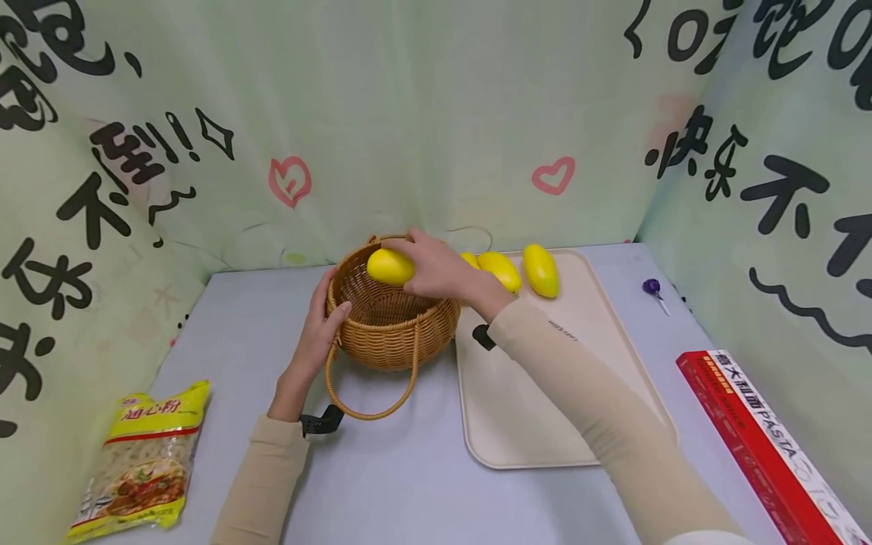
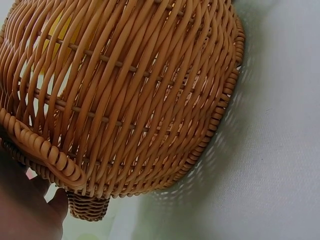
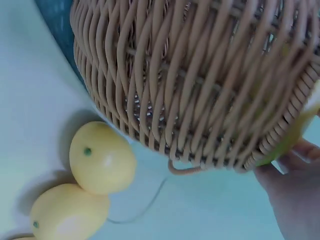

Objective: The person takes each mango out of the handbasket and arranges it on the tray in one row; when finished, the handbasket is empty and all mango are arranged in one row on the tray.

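Observation:
A brown wicker basket (image 1: 398,337) with a looped handle hanging down its front stands tilted on the table. My left hand (image 1: 322,322) grips its left rim, thumb over the edge; the left wrist view shows the weave (image 2: 125,100) up close. Over the basket's opening, my right hand (image 1: 439,265) holds a yellow mango (image 1: 390,267). In the right wrist view that mango (image 3: 285,137) is partly hidden behind the rim. More mangoes lie right of the basket, among them one mango (image 1: 541,271) and another mango (image 1: 499,270) behind my right wrist.
A beige tray (image 1: 545,424) lies under my right forearm. A red pasta box (image 1: 770,446) and a purple lollipop (image 1: 652,287) are at the right. At the left front lies a yellow food bag (image 1: 146,462). Printed curtains (image 1: 422,136) enclose the table's back and sides.

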